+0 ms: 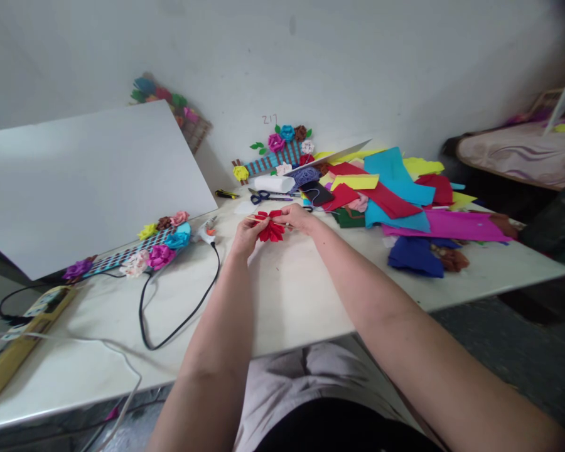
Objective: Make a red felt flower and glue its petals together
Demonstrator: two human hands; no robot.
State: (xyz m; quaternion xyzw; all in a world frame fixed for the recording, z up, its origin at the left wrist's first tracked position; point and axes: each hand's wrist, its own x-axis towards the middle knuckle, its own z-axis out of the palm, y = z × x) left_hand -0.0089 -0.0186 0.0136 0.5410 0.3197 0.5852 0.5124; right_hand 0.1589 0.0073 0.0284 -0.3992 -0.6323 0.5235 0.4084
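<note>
Both my hands are stretched out over the white table [282, 301] and hold a small red felt flower [270, 229] between them. My left hand [245, 233] pinches its left side with closed fingers. My right hand [297, 218] grips its upper right side, fingers curled. The flower's red petals fan out below my fingers, just above the tabletop.
A glue gun [206, 231] with a black cord [179, 307] lies left of my hands. A woven strip with felt flowers [136, 251] leans on a white board [85, 182]. Blue scissors [262, 196], a pile of coloured felt sheets [395, 201] and a power strip [32, 311] also lie on the table.
</note>
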